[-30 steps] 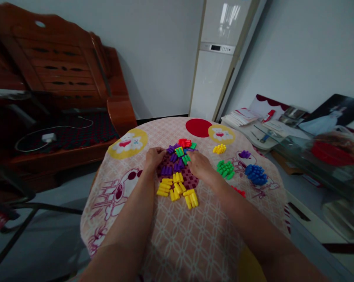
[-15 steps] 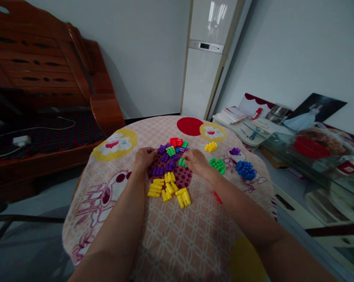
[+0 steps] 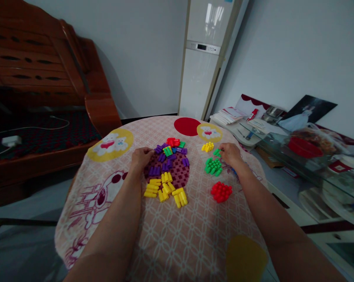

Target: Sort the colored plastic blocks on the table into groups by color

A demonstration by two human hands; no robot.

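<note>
A round dark red pegboard (image 3: 179, 172) lies on the patterned tablecloth (image 3: 177, 231), carrying purple, yellow, red and green pegs. My left hand (image 3: 140, 158) rests curled on the board's left edge, fingers closed against it. My right hand (image 3: 231, 153) is out to the right, past the green peg pile (image 3: 212, 166), with its fingers pinched on a green peg (image 3: 217, 152). A small yellow pile (image 3: 207, 147) lies just left of that hand and a red pile (image 3: 221, 192) sits nearer to me.
A wooden bench (image 3: 47, 98) with a charger and cable stands at the left. A tall white air conditioner (image 3: 200, 58) is behind the table. A glass-topped low table (image 3: 311, 156) with papers, a red bowl and a photo lies at the right.
My right hand has left the board's middle and moved right to the loose green pegs, carrying a green peg. The left hand stays on the board's edge. The view shifted slightly.
</note>
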